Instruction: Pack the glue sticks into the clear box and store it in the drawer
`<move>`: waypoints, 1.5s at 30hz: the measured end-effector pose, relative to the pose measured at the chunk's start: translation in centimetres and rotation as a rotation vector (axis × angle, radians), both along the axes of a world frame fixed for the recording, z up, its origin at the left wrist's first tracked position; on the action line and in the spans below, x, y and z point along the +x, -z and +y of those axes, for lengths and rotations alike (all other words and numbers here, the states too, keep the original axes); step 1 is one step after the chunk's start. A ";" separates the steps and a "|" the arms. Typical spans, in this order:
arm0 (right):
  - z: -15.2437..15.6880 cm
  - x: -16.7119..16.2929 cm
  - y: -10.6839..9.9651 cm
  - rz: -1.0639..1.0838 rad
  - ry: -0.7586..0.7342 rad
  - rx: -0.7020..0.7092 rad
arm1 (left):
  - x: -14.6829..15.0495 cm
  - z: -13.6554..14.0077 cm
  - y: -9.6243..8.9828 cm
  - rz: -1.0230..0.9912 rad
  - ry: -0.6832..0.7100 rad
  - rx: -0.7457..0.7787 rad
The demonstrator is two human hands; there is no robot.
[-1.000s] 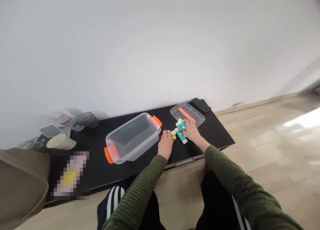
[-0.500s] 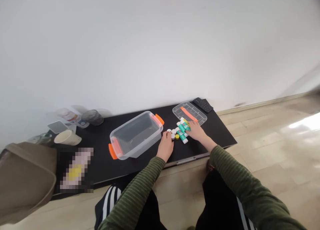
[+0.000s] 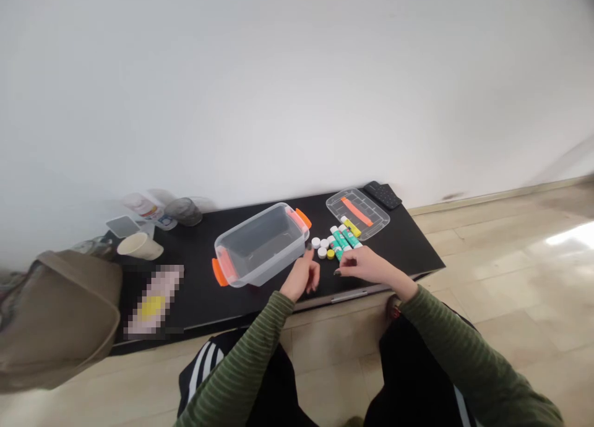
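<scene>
**Drawn back, nothing held**

I've lifted my right hand (image 3: 366,266) off the green-and-white tubes (image 3: 341,236) and drawn it toward the table's (image 3: 204,303) near edge. Its fingers are half curled, with nothing showing in them. My left hand (image 3: 301,278) has come away from the white round pieces (image 3: 322,252) and sits just beside the clear box (image 3: 278,270) — loosely open, with nothing I can see in it. That leaves the tubes lying side by side, the yellow tube (image 3: 351,227) beyond them at the lid (image 3: 374,213), and the round pieces with a yellow one (image 3: 330,254) just left; I'd judge the arranging paused.

My right hand hides some lower tube ends, so I can't count them surely. Nor can I tell whether the round pieces are loose caps or tops of upright tubes.
</scene>
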State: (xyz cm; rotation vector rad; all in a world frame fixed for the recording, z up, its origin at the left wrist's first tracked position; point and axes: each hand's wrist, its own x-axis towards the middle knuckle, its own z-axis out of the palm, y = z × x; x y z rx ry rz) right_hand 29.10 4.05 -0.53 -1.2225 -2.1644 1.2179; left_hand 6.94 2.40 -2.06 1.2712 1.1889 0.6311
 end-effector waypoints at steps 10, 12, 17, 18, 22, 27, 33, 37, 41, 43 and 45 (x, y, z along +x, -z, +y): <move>1.1 -1.2 0.9 0.521 0.097 -0.642 | 0.5 0.9 0.3 -0.353 0.069 -0.268; 1.4 -1.2 1.2 0.484 0.133 -0.710 | 0.9 1.1 1.0 -0.315 0.068 -0.284; 2.6 -0.3 1.9 0.367 0.341 -0.570 | 1.2 1.5 1.7 -0.179 -0.027 -0.175; 3.0 0.1 2.1 0.311 0.416 -0.492 | 1.3 1.5 1.7 -0.101 -0.060 -0.114; 5.0 1.6 3.3 -0.054 0.630 -0.054 | 1.7 1.5 1.9 0.395 -0.079 0.375; 6.9 2.6 5.4 -0.539 0.613 0.217 | 2.5 2.0 3.3 0.830 0.086 0.828; 7.6 2.5 6.1 -0.696 0.558 0.197 | 3.1 3.4 5.5 0.945 0.137 0.891; 7.8 2.1 5.9 -0.715 0.546 0.224 | 3.3 3.7 5.6 0.889 0.119 0.882; 7.6 1.7 5.1 -0.621 0.639 0.222 | 3.0 3.8 4.6 0.649 0.002 0.769; 7.5 1.7 4.4 -0.503 0.697 0.184 | 2.8 3.8 4.1 0.423 -0.110 0.645; 7.2 1.8 3.8 -0.310 0.732 0.128 | 2.5 3.7 3.7 0.121 -0.224 0.444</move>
